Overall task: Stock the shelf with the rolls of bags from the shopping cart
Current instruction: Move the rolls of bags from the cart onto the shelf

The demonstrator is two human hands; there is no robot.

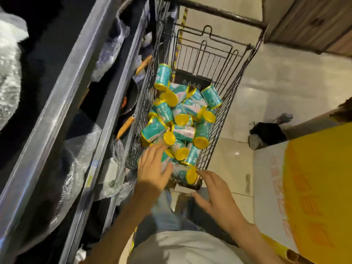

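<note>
A black wire shopping cart (234, 88) stands in front of me, filled with several teal rolls of bags (182, 119) that have yellow ends. My left hand (152, 168) reaches into the near end of the cart, fingers spread and straight, lying on a roll there. My right hand (213, 191) hovers just outside the cart's near rim, fingers relaxed, holding nothing, next to the yellow end of the nearest roll (191, 175). The metal shelf (57, 103) runs along the left side.
The shelf levels on the left hold plastic-wrapped goods (76, 168) and pans with orange handles (125, 126). A yellow and white carton (304, 187) stands at the right. A dark bag (266, 134) lies on the tiled floor beyond it.
</note>
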